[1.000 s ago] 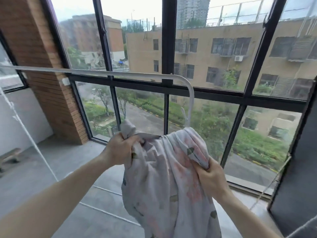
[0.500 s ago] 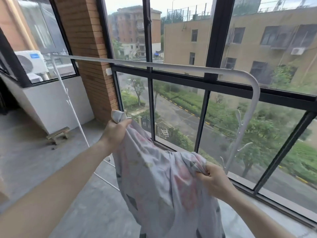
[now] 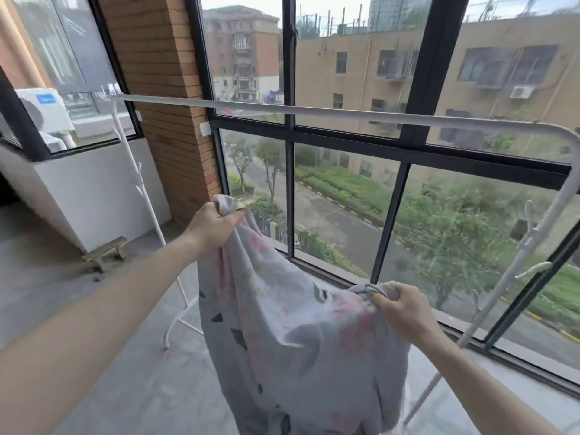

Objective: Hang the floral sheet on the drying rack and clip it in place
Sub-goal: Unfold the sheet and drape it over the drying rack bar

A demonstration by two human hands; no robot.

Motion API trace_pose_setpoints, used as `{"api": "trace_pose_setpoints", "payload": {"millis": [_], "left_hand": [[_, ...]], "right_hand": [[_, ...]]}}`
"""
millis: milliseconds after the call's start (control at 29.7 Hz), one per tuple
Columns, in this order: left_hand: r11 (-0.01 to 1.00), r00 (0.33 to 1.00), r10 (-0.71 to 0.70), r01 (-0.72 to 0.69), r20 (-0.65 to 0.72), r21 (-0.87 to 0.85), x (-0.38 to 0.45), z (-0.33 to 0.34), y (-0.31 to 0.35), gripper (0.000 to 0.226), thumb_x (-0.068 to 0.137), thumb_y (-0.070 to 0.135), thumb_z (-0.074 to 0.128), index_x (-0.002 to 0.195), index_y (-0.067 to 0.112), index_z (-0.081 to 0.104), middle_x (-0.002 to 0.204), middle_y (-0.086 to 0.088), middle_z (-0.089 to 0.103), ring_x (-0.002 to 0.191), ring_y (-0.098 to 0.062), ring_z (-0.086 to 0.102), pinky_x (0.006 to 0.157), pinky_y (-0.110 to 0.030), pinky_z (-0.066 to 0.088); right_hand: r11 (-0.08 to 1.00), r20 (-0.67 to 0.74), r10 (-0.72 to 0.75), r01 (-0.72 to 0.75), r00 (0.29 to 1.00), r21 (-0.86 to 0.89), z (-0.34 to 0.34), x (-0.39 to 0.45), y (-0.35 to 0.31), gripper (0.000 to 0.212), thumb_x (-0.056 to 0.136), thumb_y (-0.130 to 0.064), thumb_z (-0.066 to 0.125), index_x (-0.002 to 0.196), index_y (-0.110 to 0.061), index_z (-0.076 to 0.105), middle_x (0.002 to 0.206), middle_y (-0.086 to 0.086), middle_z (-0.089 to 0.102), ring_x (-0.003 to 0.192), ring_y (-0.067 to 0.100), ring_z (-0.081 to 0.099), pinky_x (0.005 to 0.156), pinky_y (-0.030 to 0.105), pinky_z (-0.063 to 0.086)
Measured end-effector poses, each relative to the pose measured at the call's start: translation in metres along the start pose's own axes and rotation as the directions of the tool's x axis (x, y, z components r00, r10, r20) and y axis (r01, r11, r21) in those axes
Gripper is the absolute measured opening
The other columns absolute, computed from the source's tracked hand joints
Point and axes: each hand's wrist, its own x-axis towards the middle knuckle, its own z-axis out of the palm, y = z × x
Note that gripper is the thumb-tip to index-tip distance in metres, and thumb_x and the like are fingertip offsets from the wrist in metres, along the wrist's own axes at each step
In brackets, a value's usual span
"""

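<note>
Pale grey cloth printed with pink blooms and dark leaves, the floral sheet (image 3: pixel 282 334), hangs between our two hands in front of the window. Our left hand (image 3: pixel 211 229) is raised higher, its fingers (image 3: pixel 230 218) curled tight round one bunched corner of the sheet. Our right hand (image 3: pixel 405 312) sits lower and to the right, its fingers (image 3: pixel 381 301) wrapped round another gathered edge. Between the two grips the fabric sags and then falls in loose folds out of the bottom of the view.

We see the white drying rack (image 3: pixel 314 110) standing beyond the sheet, its top bar running across the window above both hands and bending down at the right end into a post with small hooks. The sheet is below that bar and does not touch it. The rack's left post slopes down to the grey floor (image 3: pixel 94 309), near a small wooden stool (image 3: pixel 105 251) set by the white low wall. A brick pillar (image 3: pixel 166 89) stands behind the left post.
</note>
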Motion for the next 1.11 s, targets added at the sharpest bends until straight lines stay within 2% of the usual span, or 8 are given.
{"api": "trace_pose_setpoints", "payload": {"millis": [202,336,504,706,841,942,1009,1110], "left_hand": [[0.995,0.995,0.093,-0.094,-0.031,-0.013,0.020,-0.025,-0.025,0.047,0.095,0.037,0.071,0.068,-0.002,0.067,0.064,-0.002,0.062,0.061,-0.015,0.057,0.058,-0.029,0.043],[0.978,0.978,0.206,-0.205,0.026,-0.034,0.025,-0.018,-0.021,0.046,0.092,0.038,0.076,0.064,0.002,0.068,0.060,0.002,0.063,0.055,-0.007,0.057,0.049,-0.016,0.041],[0.948,0.929,0.305,-0.276,0.208,-0.159,0.036,-0.005,-0.011,0.038,0.091,0.037,0.079,0.061,0.013,0.072,0.058,-0.004,0.064,0.054,-0.021,0.059,0.059,-0.042,0.055],[0.937,0.870,0.347,-0.307,0.350,-0.164,0.058,-0.001,-0.023,0.050,0.092,0.021,0.079,0.048,0.018,0.053,0.051,0.016,0.046,0.054,-0.008,0.050,0.063,-0.036,0.047],[0.925,0.842,0.379,-0.338,0.384,-0.171,0.071,-0.014,-0.026,0.057,0.091,0.017,0.079,0.047,0.019,0.043,0.054,0.009,0.040,0.054,-0.013,0.046,0.057,-0.034,0.043],[0.898,0.826,0.434,-0.364,0.360,-0.248,0.080,-0.027,-0.029,0.060,0.092,-0.003,0.072,0.056,0.018,0.030,0.062,0.005,0.037,0.063,-0.012,0.051,0.075,-0.021,0.049],[0.886,0.820,0.445,-0.345,0.359,-0.310,0.095,-0.038,-0.040,0.062,0.092,-0.004,0.072,0.057,0.023,0.029,0.064,0.003,0.036,0.068,-0.022,0.049,0.085,-0.028,0.050],[0.941,0.880,0.337,-0.310,0.335,-0.133,0.124,-0.062,-0.069,0.029,0.081,0.028,0.087,0.063,0.013,0.070,0.061,0.011,0.056,0.062,-0.008,0.051,0.063,-0.023,0.045]], "right_hand": [[0.943,0.099,0.248,-0.217,0.964,-0.252,0.039,-0.009,0.017,0.035,0.078,-0.043,0.066,0.073,-0.008,0.066,0.064,-0.001,0.068,0.067,0.020,0.067,0.060,0.032,0.050],[0.853,0.306,0.336,-0.150,0.891,-0.499,0.060,-0.007,0.022,0.042,0.092,-0.042,0.065,0.124,-0.017,0.058,0.128,0.001,0.065,0.118,0.022,0.063,0.082,0.028,0.047],[0.995,0.366,-0.047,0.076,0.929,-0.065,0.095,0.030,-0.061,0.067,0.093,-0.038,0.071,0.152,-0.024,0.041,0.149,-0.006,0.049,0.132,0.019,0.054,0.108,0.032,0.043],[0.942,0.408,-0.310,0.334,0.859,0.012,0.123,0.089,-0.153,0.076,0.096,-0.040,0.067,0.161,-0.037,0.026,0.162,-0.008,0.038,0.147,0.015,0.039,0.113,0.025,0.034],[0.895,0.587,-0.436,0.399,0.682,0.202,0.156,0.111,-0.173,0.041,0.100,-0.023,0.066,0.140,-0.028,0.060,0.128,-0.025,0.062,0.112,-0.020,0.054,0.091,0.008,0.037],[0.886,0.622,-0.451,0.406,0.640,0.225,0.192,0.122,-0.174,0.016,0.094,-0.013,0.060,0.094,-0.016,0.076,0.084,-0.016,0.065,0.077,-0.004,0.052,0.071,0.038,0.049],[0.872,0.586,-0.468,0.452,0.662,0.187,0.204,0.130,-0.179,0.016,0.088,-0.021,0.055,0.077,-0.012,0.065,0.068,-0.011,0.049,0.066,0.004,0.040,0.057,0.050,0.038],[0.886,0.331,-0.454,0.377,0.827,0.271,0.189,0.134,-0.197,0.029,0.096,-0.020,0.059,0.071,-0.006,0.054,0.059,-0.011,0.041,0.056,0.005,0.033,0.055,0.032,0.027]]}}
